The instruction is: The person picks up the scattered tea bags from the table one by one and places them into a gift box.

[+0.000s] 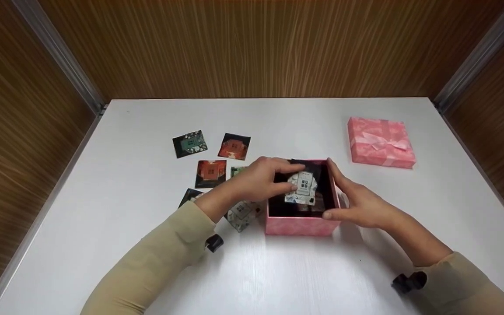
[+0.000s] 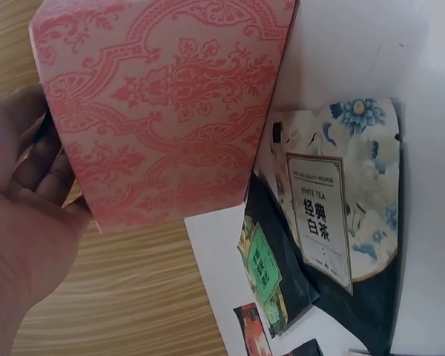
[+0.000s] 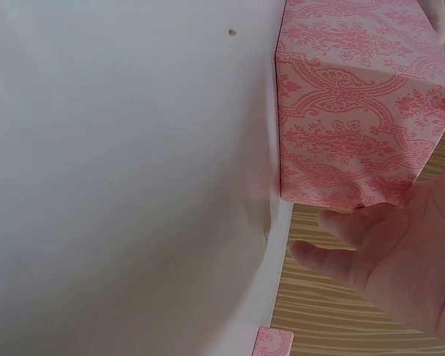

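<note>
A pink patterned gift box (image 1: 302, 226) without its lid stands at the middle of the white table. My left hand (image 1: 263, 179) reaches over its left rim and holds a white tea packet (image 1: 303, 187) by its left side, thumb on the printed face, within the box opening. Beneath that packet, dark packets (image 1: 315, 203) show dimly in the box. My right hand (image 1: 361, 205) steadies the box's right side, thumb at the near corner and a finger at the far corner. In the left wrist view the box wall (image 2: 170, 111) hides the left fingertips and the held packet.
Left of the box lie a white tea packet (image 2: 341, 215), a green-labelled packet (image 2: 267, 259), two orange packets (image 1: 211, 173) (image 1: 234, 146) and a teal one (image 1: 190, 144). The pink lid with a bow (image 1: 382, 142) rests at the back right. Wood-grain panels (image 1: 252, 48) surround the table.
</note>
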Action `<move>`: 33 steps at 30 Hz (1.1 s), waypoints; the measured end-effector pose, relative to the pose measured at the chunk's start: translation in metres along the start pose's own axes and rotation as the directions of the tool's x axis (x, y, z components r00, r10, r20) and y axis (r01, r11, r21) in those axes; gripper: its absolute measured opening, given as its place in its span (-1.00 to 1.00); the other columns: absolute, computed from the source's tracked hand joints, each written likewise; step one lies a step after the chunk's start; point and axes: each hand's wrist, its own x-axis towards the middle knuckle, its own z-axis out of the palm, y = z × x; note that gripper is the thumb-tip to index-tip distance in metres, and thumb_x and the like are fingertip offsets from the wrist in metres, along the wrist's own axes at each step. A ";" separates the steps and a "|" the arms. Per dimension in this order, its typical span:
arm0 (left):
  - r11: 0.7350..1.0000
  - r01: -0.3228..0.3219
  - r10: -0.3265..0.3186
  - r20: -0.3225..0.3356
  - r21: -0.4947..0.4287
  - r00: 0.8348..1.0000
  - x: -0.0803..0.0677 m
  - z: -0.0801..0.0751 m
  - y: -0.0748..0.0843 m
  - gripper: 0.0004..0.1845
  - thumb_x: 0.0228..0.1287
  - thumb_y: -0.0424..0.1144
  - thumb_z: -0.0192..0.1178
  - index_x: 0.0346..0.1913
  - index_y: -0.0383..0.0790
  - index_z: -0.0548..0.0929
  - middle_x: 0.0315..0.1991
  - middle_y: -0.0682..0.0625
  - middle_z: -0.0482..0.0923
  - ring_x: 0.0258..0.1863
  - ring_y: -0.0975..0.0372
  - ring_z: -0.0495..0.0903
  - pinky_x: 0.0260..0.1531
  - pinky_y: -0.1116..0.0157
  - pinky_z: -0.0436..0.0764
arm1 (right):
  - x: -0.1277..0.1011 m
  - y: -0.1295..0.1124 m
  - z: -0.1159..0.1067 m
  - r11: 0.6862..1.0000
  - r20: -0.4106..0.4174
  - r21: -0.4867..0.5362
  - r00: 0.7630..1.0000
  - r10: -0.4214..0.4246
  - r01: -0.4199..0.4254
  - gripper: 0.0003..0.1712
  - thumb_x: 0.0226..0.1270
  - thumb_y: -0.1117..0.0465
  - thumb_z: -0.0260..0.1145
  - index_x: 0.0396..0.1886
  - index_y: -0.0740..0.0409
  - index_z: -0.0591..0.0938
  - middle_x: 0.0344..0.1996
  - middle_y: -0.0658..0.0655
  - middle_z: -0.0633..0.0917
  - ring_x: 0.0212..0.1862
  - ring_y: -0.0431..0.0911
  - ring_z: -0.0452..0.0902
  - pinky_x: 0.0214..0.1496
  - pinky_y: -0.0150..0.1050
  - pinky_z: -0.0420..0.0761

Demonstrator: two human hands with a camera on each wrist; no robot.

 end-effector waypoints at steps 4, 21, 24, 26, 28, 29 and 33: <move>0.999 0.002 -0.003 0.030 0.049 1.000 0.002 0.003 0.001 -0.42 0.52 -0.18 0.35 0.53 -0.12 0.51 0.31 -0.04 0.64 0.23 0.24 0.60 0.27 0.28 0.53 | 0.000 0.000 -0.001 1.000 0.002 0.005 1.000 0.002 -0.002 0.46 0.24 -0.11 0.62 0.78 0.00 -0.24 0.66 0.30 0.13 0.57 0.34 0.19 0.49 0.37 0.27; 0.947 -0.016 -0.017 0.101 0.320 0.995 0.017 0.016 0.002 -0.37 0.49 -0.08 0.38 0.53 -0.14 0.51 0.33 -0.07 0.63 0.34 0.14 0.57 0.40 0.20 0.45 | 0.000 0.001 0.000 1.000 0.008 0.012 1.000 -0.006 0.006 0.46 0.24 -0.08 0.62 0.78 -0.01 -0.24 0.67 0.27 0.12 0.59 0.29 0.18 0.49 0.34 0.28; 0.935 0.001 -0.049 0.127 0.355 0.991 0.018 0.016 0.004 -0.34 0.49 -0.05 0.38 0.55 -0.10 0.49 0.38 -0.05 0.60 0.40 0.14 0.52 0.46 0.19 0.38 | 0.000 0.001 0.000 1.000 0.007 0.008 1.000 -0.006 0.006 0.46 0.23 -0.08 0.63 0.78 0.00 -0.24 0.67 0.29 0.12 0.58 0.31 0.19 0.48 0.35 0.29; 0.928 0.007 -0.065 0.143 0.372 0.988 0.019 0.015 0.005 -0.34 0.49 -0.04 0.38 0.56 -0.09 0.48 0.41 -0.04 0.58 0.43 0.15 0.49 0.48 0.19 0.35 | 0.000 0.001 0.000 1.000 0.007 0.005 1.000 -0.002 0.002 0.47 0.23 -0.09 0.63 0.78 -0.01 -0.24 0.67 0.29 0.12 0.58 0.32 0.18 0.48 0.35 0.29; 0.923 0.012 -0.078 0.155 0.385 0.985 0.020 0.015 0.006 -0.34 0.49 -0.04 0.38 0.56 -0.07 0.48 0.41 -0.04 0.57 0.44 0.16 0.48 0.49 0.18 0.34 | 0.000 0.000 -0.001 1.000 0.008 0.004 1.000 0.003 -0.003 0.47 0.22 -0.09 0.63 0.78 -0.02 -0.24 0.66 0.29 0.13 0.58 0.32 0.19 0.47 0.36 0.30; 0.919 0.017 -0.085 0.157 0.394 0.984 0.021 0.015 0.006 -0.34 0.49 -0.04 0.37 0.56 -0.07 0.48 0.41 -0.04 0.57 0.44 0.16 0.48 0.49 0.18 0.34 | 0.000 0.000 -0.001 1.000 0.008 0.004 1.000 0.005 -0.005 0.47 0.22 -0.09 0.63 0.78 -0.03 -0.24 0.66 0.29 0.13 0.58 0.32 0.19 0.47 0.36 0.30; 0.903 0.048 -0.130 0.165 0.428 0.978 0.023 0.016 0.008 -0.33 0.48 -0.01 0.37 0.56 -0.05 0.48 0.39 -0.03 0.58 0.43 0.15 0.48 0.49 0.13 0.32 | 0.000 0.001 0.000 1.000 0.010 0.007 1.000 0.011 -0.011 0.46 0.23 -0.09 0.63 0.78 -0.03 -0.23 0.67 0.28 0.13 0.59 0.31 0.18 0.48 0.35 0.29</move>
